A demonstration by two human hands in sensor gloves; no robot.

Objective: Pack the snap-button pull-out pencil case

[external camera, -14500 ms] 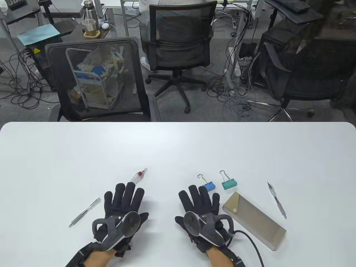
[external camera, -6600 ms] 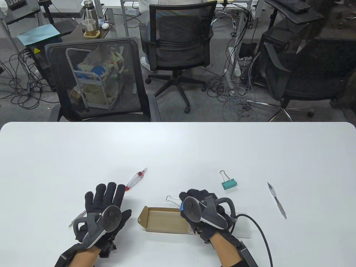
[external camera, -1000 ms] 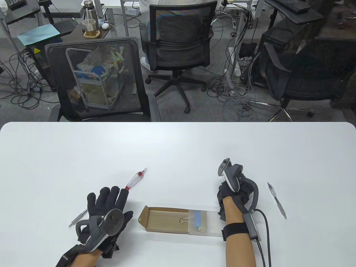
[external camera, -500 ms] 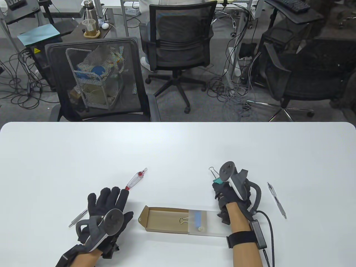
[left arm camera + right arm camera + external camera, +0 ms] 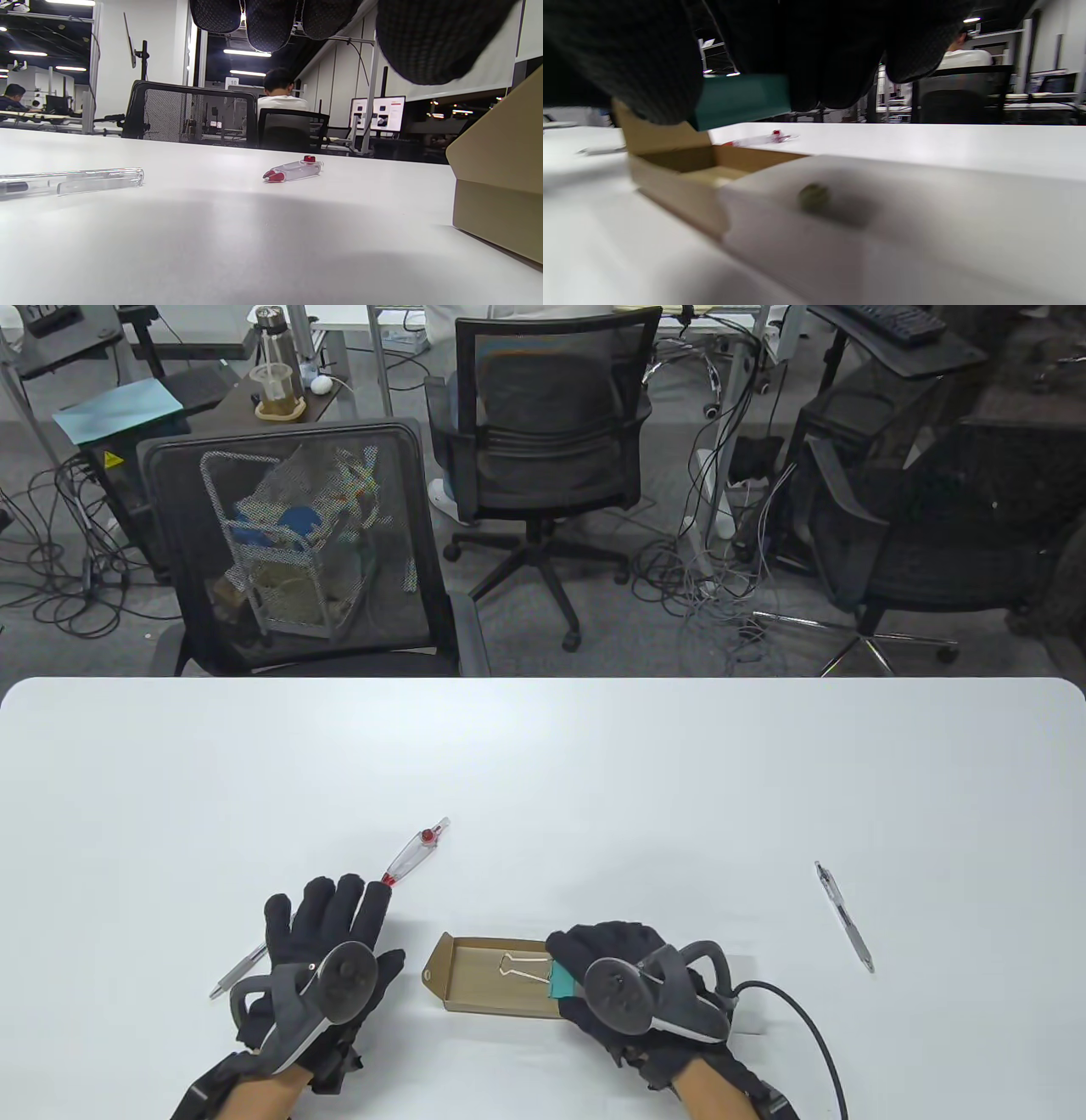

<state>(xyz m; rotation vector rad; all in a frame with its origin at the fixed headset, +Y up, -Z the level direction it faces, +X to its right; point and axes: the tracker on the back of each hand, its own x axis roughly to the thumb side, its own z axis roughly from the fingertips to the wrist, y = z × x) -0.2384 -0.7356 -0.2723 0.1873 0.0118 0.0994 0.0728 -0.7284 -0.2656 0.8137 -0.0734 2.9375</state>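
Pencil case (image 5: 496, 980) lies with its tray drawn out between my hands. My right hand (image 5: 632, 984) pinches the green binder clip (image 5: 560, 982) over it; I'd lower it flat, then release. Left hand (image 5: 327, 937) rests open on the worktop (image 5: 543, 763).

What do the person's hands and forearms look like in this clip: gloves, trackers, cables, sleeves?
Both hands wear black knit gloves. The left hand and the right hand each carry a grey tracker with a round dark disc and a loop handle on the back. A black cable runs from the right tracker toward the wrist. The forearms are bare, with black straps at the wrists.
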